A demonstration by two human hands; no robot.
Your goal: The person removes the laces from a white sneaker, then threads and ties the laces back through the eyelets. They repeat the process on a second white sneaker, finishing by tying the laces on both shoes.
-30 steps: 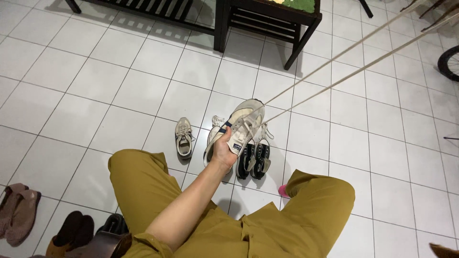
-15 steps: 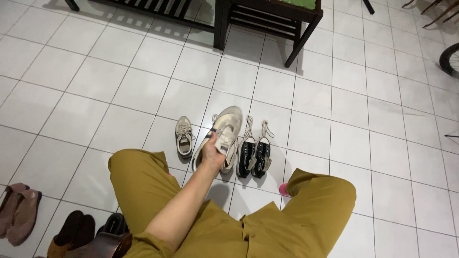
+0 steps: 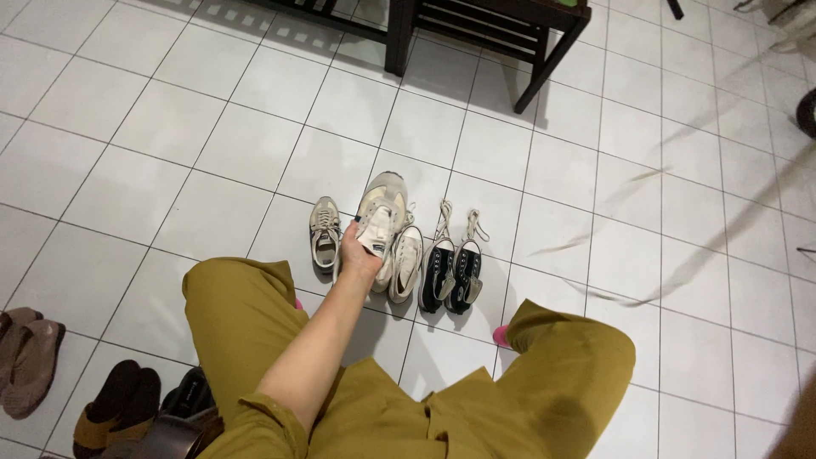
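My left hand [image 3: 357, 251] grips a cream sneaker [image 3: 381, 208] by its tongue and heel, low over the white tiled floor. The shoe sits between a small beige sneaker [image 3: 324, 231] on its left and a white sneaker [image 3: 407, 262] on its right. A pair of black sneakers [image 3: 452, 268] with loose white laces stands just right of those. Blurred pale lace streaks [image 3: 680, 280] sweep across the right side. A brownish blur at the bottom right corner may be my right hand [image 3: 803, 421]. My knees in mustard trousers frame the shoes.
A dark wooden bench [image 3: 544, 59] stands at the top. Brown shoes [image 3: 34, 361], darker brown shoes [image 3: 115, 408] and a black item [image 3: 185, 398] lie at lower left. A dark wheel [image 3: 807, 110] shows at the right edge.
The cream sneaker has come down from a raised, right-tilted position to the floor row. The long laces, stretched taut toward the upper right before, now whip loosely.
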